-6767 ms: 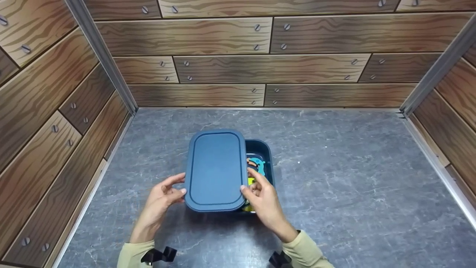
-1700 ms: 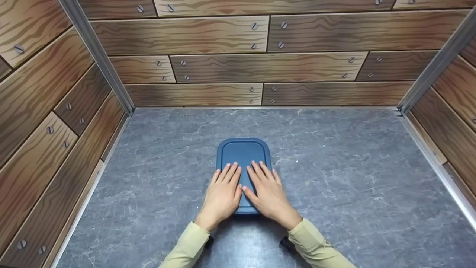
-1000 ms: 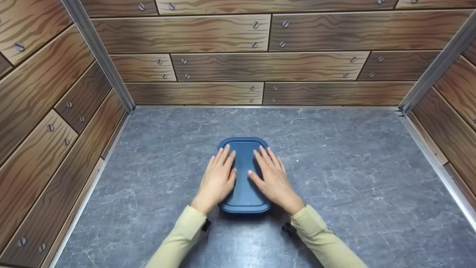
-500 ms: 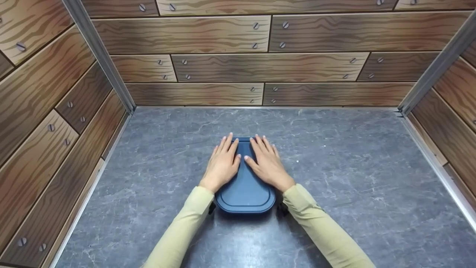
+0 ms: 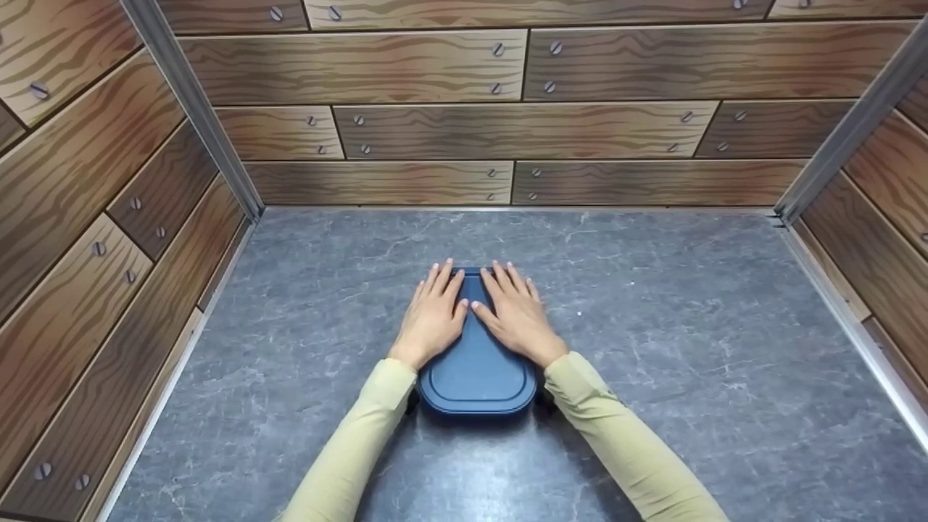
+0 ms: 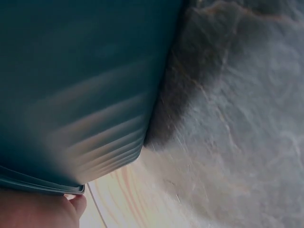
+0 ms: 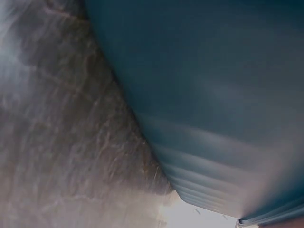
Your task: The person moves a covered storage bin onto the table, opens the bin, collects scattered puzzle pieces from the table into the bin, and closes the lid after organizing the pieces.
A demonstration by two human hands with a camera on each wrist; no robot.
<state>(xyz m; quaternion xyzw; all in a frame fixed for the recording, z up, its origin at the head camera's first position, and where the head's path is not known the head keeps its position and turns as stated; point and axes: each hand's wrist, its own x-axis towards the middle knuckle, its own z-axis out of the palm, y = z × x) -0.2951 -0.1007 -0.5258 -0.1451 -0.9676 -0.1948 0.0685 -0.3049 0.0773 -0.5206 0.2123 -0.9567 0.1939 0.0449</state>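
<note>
A dark blue rectangular lid with rounded corners covers the storage box in the head view. My left hand lies with extended fingers across the lid's far left part. Mirroring it, my right hand rests on the far right part, fingers also extended. The two thumbs point toward each other, a small gap between them. Both wrist views show the box's ribbed side wall, in the left and the right. With the lid on, the box's contents are hidden.
The box stands on a grey marbled tabletop. Wood-patterned panels rise at the back, left and right, with metal strips at the corners. Small white specks lie right of the box.
Earlier both hands held the lid left of the uncovered box, where colourful pieces showed. The lid now covers the box, and my hands have shifted from its middle to its far end.
</note>
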